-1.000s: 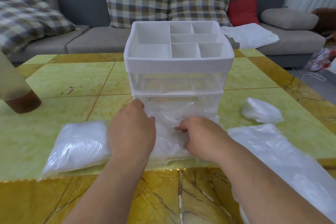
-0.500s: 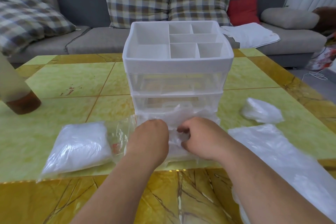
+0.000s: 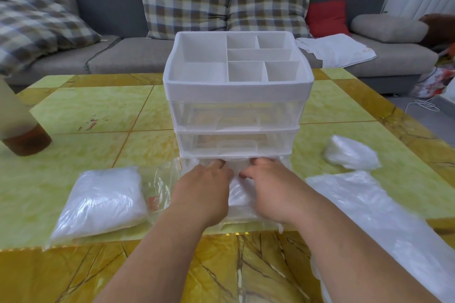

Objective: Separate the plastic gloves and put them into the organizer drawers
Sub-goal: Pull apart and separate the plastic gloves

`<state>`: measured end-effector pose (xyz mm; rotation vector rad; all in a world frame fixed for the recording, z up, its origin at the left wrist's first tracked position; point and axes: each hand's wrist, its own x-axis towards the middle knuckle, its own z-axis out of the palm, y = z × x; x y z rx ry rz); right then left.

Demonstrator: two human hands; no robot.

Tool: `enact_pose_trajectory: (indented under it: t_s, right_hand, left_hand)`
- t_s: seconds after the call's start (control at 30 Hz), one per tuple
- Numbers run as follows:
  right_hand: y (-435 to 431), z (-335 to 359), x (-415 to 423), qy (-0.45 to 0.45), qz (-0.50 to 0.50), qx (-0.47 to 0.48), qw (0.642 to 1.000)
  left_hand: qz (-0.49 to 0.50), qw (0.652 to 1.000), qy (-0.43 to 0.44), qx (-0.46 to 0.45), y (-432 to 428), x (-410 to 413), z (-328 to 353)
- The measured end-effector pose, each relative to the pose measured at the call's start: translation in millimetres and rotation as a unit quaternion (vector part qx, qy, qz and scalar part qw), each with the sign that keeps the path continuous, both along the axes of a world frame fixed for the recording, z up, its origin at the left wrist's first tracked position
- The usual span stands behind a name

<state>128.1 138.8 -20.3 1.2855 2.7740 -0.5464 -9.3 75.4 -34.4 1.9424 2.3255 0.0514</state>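
At the far left edge of the table [image 3: 81,110], a frosted bottle [image 3: 18,125] with brown liquid at its bottom is seen, partly cut off by the frame. Nearer the front edge, a clear bag packed with white plastic gloves [image 3: 103,199] lies flat on the green and yellow tabletop, its open, crumpled end turned toward the middle.

In the centre, a white organizer [image 3: 237,96] with an open, divided top tray is placed, and two clear drawers beneath it are shut. The bottom drawer [image 3: 246,206] is pulled out toward the camera, and thin plastic gloves [image 3: 240,194] are seen lying inside it. The left hand [image 3: 204,192] is laid palm down over the left part of this drawer, fingers bent and pressed onto the plastic. Just beside it, the right hand [image 3: 273,189] is laid over the right part, its fingertips reaching the frame above the drawer. The two hands are close together but not touching; whether plastic is pinched between any fingers cannot be told.

To the right of the organizer, a small crumpled wad of plastic [image 3: 350,156] rests on the table, well apart from the drawer. Nearer the camera, a large sheet of thin plastic [image 3: 369,206] is spread out and hangs over the front right edge. Behind the table, a grey sofa [image 3: 123,54] with checked cushions is visible.
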Motion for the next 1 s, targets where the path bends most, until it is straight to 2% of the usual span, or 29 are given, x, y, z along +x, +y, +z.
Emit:
enact_pose_trajectory:
  t_s: [0.1,0.3,0.43,0.5,0.6,0.67,0.83,0.93,1.0]
  right_hand:
    - [2.9,2.1,-2.8,0.002,-0.014,-0.059,0.998]
    - [3.3,9.2,-3.8,0.012,-0.018,-0.060,0.998]
    - [-3.9,31.7,7.2,0.007,-0.021,-0.010,1.000]
    - [-8.8,40.7,10.7,0.056,-0.020,0.012,0.998]
    - [-12.5,41.6,11.4,0.099,0.026,-0.079,0.992]
    - [-11.9,36.1,12.7,0.047,0.032,-0.114,0.992]
    - [-14.8,33.6,10.6,-0.059,0.012,-0.093,0.994]
    - [-18.5,42.8,12.3,-0.073,0.029,-0.091,0.993]
    - [-16.5,49.9,17.0,-0.045,0.024,-0.055,0.997]
  left_hand:
    - [0.012,1.000,-0.004,-0.022,3.2,0.5,0.8]
    - [0.039,0.998,-0.030,-0.040,6.9,2.0,1.8]
    - [0.038,0.998,-0.041,-0.039,10.4,1.9,-0.3]
    - [0.035,0.997,-0.045,-0.044,11.9,1.7,-1.7]
    - [0.033,0.996,-0.052,-0.072,15.3,-0.4,-5.2]
    - [0.029,0.996,-0.045,-0.075,17.1,-1.8,-8.8]
    - [0.043,0.995,-0.056,-0.072,17.7,-2.1,-11.7]
    - [0.042,0.994,-0.064,-0.077,19.7,-4.2,-14.1]
    - [0.041,0.995,-0.055,-0.067,19.9,-5.6,-15.8]
